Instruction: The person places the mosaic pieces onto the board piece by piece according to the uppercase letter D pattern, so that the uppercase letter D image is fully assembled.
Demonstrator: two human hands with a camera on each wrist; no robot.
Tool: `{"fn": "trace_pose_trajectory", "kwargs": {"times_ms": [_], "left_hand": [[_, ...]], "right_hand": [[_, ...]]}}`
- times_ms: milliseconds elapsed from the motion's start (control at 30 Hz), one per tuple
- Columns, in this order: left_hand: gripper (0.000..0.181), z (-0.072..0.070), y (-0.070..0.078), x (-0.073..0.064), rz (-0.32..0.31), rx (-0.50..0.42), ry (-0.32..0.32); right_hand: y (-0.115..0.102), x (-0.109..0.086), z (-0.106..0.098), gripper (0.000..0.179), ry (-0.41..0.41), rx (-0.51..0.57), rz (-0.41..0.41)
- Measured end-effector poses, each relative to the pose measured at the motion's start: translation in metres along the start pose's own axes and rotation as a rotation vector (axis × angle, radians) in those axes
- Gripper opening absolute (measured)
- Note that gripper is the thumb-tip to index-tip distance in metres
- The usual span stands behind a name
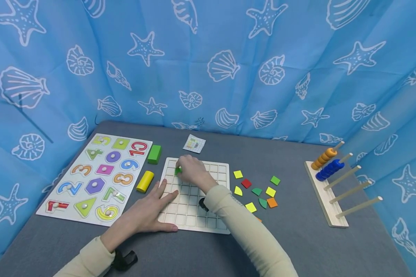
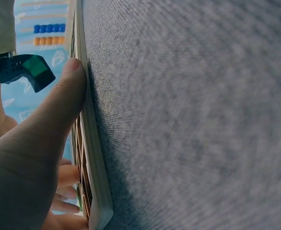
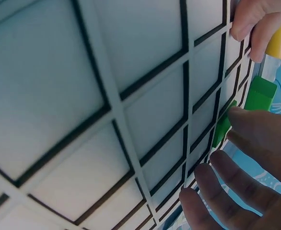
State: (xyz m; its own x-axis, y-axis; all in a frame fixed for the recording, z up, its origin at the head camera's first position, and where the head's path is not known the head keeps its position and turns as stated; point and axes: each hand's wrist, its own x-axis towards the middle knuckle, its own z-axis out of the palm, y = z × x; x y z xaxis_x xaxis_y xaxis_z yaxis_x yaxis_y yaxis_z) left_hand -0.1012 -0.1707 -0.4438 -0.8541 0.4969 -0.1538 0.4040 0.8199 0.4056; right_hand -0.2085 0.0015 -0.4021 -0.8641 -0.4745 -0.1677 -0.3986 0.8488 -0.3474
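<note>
A pale wooden grid board (image 1: 190, 211) with square cells lies in the middle of the table. My left hand (image 1: 146, 211) rests at its lower left corner with fingers spread over the left edge. In the left wrist view the thumb (image 2: 66, 98) presses along the board's side. Over the upper left cells, my right hand (image 1: 193, 172) pinches a small green square tile (image 1: 178, 171). The right wrist view has thumb and index finger at this green tile (image 3: 222, 128), which sits at the grid, while the other fingers extend loosely over the cells.
Several coloured tiles (image 1: 251, 207) are scattered right of the board. A number puzzle (image 1: 102, 176), a green block (image 1: 154, 154) and a yellow cylinder (image 1: 145, 181) stand left. A printed card (image 1: 194, 143) lies behind. A peg stand (image 1: 327, 198) with blue and orange beads is far right.
</note>
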Motion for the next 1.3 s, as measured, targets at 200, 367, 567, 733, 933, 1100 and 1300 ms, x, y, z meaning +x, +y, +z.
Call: {"fn": "trace_pose_trajectory", "kwargs": {"times_ms": [200, 367, 567, 733, 933, 1100, 1300], "left_hand": [[0.104, 0.0, 0.0, 0.0, 0.001, 0.005, 0.002], [0.103, -0.001, 0.001, -0.001, -0.006, 0.008, -0.003], [0.103, -0.001, 0.001, -0.001, -0.001, 0.02, 0.001], [0.103, -0.001, 0.0, -0.001, 0.011, 0.019, 0.006], [0.103, 0.001, 0.0, 0.0, 0.018, 0.022, 0.011], [0.103, 0.002, -0.001, 0.0, 0.01, 0.025, 0.012], [0.104, 0.003, -0.003, 0.001, 0.007, 0.037, 0.014]], "right_hand": [[0.0, -0.001, 0.0, 0.027, 0.008, 0.012, -0.006], [0.0, 0.0, 0.001, 0.025, 0.024, 0.018, -0.02], [0.0, 0.0, 0.003, 0.022, 0.041, 0.001, -0.038], [0.001, -0.001, 0.004, 0.02, 0.045, -0.018, -0.048], [0.002, -0.002, 0.006, 0.019, 0.051, -0.03, -0.059], [0.004, -0.004, 0.006, 0.024, 0.061, -0.014, -0.065], [0.011, -0.013, -0.004, 0.032, 0.072, 0.031, -0.061]]}}
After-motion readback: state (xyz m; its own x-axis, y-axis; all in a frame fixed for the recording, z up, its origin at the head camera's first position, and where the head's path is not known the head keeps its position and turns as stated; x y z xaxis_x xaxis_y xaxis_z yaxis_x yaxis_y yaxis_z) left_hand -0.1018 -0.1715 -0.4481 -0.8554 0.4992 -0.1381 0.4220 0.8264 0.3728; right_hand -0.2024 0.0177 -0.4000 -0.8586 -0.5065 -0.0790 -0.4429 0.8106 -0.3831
